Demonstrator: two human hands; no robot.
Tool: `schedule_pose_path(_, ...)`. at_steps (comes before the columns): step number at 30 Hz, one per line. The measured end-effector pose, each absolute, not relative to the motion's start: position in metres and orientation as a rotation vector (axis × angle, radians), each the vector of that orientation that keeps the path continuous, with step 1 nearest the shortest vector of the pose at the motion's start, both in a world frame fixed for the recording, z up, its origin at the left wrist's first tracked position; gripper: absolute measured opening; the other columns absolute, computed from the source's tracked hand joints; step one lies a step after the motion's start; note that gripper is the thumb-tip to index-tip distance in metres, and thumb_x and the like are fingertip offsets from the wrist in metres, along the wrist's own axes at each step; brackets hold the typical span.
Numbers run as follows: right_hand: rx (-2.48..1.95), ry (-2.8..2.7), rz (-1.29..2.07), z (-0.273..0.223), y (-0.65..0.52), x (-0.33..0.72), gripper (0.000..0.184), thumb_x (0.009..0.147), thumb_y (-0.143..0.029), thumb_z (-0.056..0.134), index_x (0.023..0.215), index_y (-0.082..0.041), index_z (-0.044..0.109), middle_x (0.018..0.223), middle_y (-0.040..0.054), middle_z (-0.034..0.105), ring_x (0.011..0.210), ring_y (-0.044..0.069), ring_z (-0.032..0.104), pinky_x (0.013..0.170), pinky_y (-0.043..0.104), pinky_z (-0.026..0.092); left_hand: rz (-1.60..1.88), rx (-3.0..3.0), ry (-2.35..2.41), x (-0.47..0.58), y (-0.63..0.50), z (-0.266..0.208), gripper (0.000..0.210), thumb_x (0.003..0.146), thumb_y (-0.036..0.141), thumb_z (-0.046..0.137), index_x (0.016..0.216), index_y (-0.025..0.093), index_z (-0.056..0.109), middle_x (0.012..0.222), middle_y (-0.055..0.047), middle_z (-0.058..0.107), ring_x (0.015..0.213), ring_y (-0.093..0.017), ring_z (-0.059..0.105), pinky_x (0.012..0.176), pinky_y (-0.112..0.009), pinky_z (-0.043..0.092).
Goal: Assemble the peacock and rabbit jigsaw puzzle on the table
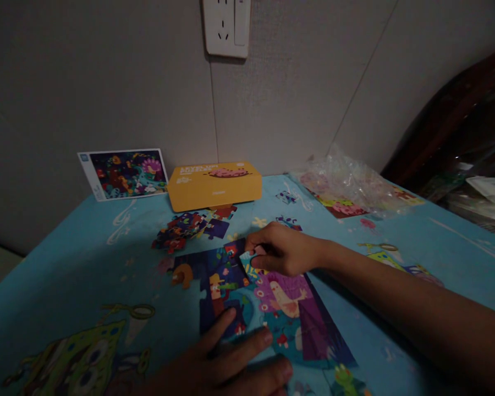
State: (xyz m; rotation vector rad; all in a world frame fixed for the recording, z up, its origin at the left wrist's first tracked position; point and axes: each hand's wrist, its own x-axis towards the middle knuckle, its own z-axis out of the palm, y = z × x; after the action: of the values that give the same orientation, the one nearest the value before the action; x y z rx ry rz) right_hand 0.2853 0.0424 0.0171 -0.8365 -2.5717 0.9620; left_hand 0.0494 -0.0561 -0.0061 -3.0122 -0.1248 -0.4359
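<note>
A partly joined jigsaw puzzle (319, 324) in dark blue, purple and teal lies on the table in front of me. My right hand (282, 250) pinches a light teal puzzle piece (249, 263) with yellow and pink marks, held at the puzzle's upper edge. Lower down, my left hand (235, 363) rests on the joined pieces with its fingers spread, and nothing shows in it. Loose puzzle pieces (181, 228) sit in a pile beyond the puzzle, on the left. A couple of separate pieces (289, 222) lie just behind my right hand.
A yellow puzzle box (214, 190) stands at the back by the wall, beside a picture card (127, 175) leaning there. Clear plastic wrapping (346, 181) covers printed sheets at the back right. The tablecloth (160, 330) is blue with cartoon prints. A wall socket (223, 27) is above.
</note>
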Motion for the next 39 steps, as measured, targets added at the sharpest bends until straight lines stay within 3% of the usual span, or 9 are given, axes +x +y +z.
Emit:
schedule_pose_path(10, -0.85, -2.542, 0.911, 0.015, 0.042, 0.284, 0.007, 0.079, -0.022, 0.057, 0.077, -0.016, 0.055, 0.059, -0.0062, 0.044, 0.05, 0.008, 0.038, 0.051, 0.021, 0.028, -0.341, -3.176, -0.209, 0.05, -0.059, 0.005, 0.034, 0.096, 0.025, 0.053, 0.129, 0.026, 0.056, 0.135, 0.003, 0.059, 0.129, -0.017, 0.051, 0.118, -0.034, 0.029)
schedule_pose_path(16, -0.847, -2.538, 0.917, 0.013, 0.043, 0.285, 0.011, 0.081, -0.026, 0.056, 0.077, -0.016, 0.054, 0.06, -0.0058, 0.042, 0.05, 0.007, 0.037, 0.051, 0.021, 0.028, -0.418, -3.139, -0.485, 0.051, -0.073, -0.009, 0.028, 0.097, 0.023, 0.051, 0.124, 0.025, 0.06, 0.142, 0.003, 0.052, 0.136, -0.021, 0.042, 0.12, -0.042, 0.022)
schedule_pose_path(21, -0.804, -2.53, 0.85, 0.015, 0.041, 0.284, 0.01, 0.081, -0.025, 0.056, 0.077, -0.015, 0.055, 0.057, -0.0057, 0.045, 0.049, 0.007, 0.039, 0.051, 0.022, 0.029, -0.221, -3.205, -0.426, 0.049, -0.07, 0.007, 0.039, 0.095, 0.035, 0.055, 0.132, 0.021, 0.054, 0.149, 0.0, 0.042, 0.138, -0.024, 0.039, 0.117, -0.04, 0.03)
schedule_pose_path(26, -0.814, -2.52, 0.741, 0.014, 0.041, 0.284, 0.008, 0.08, -0.023, 0.057, 0.082, -0.015, 0.058, 0.056, -0.006, 0.048, 0.049, 0.007, 0.04, 0.052, 0.022, 0.029, -0.165, -3.231, -0.526, 0.047, -0.066, 0.02, 0.055, 0.083, 0.018, 0.057, 0.137, 0.02, 0.049, 0.149, 0.0, 0.043, 0.139, -0.025, 0.037, 0.117, -0.045, 0.029)
schedule_pose_path(30, -0.879, -2.483, 0.661, 0.013, 0.042, 0.284, 0.01, 0.081, -0.025, 0.057, 0.082, -0.015, 0.059, 0.057, -0.0046, 0.051, 0.049, 0.008, 0.042, 0.052, 0.021, 0.029, -0.246, -3.247, -0.642, 0.046, -0.064, 0.011, 0.058, 0.081, 0.015, 0.056, 0.138, 0.021, 0.049, 0.148, -0.002, 0.045, 0.14, -0.027, 0.036, 0.117, -0.048, 0.028)
schedule_pose_path(36, -0.979, -2.444, 0.548, 0.014, 0.043, 0.283, 0.011, 0.081, -0.025, 0.057, 0.078, -0.015, 0.059, 0.056, -0.0042, 0.051, 0.049, 0.008, 0.042, 0.052, 0.022, 0.027, -0.425, -3.218, -0.866, 0.039, -0.058, 0.004, 0.061, 0.086, 0.03, 0.062, 0.142, 0.018, 0.042, 0.146, -0.01, 0.048, 0.137, -0.029, 0.039, 0.113, -0.047, 0.034)
schedule_pose_path(39, -1.004, -2.438, 0.562, 0.013, 0.044, 0.285, 0.012, 0.082, -0.026, 0.057, 0.08, -0.015, 0.06, 0.056, -0.0046, 0.051, 0.049, 0.008, 0.042, 0.053, 0.022, 0.027, -0.528, -3.195, -0.927, 0.034, -0.054, 0.011, 0.057, 0.079, 0.037, 0.069, 0.129, 0.014, 0.051, 0.131, -0.015, 0.058, 0.122, -0.032, 0.051, 0.103, -0.047, 0.043)
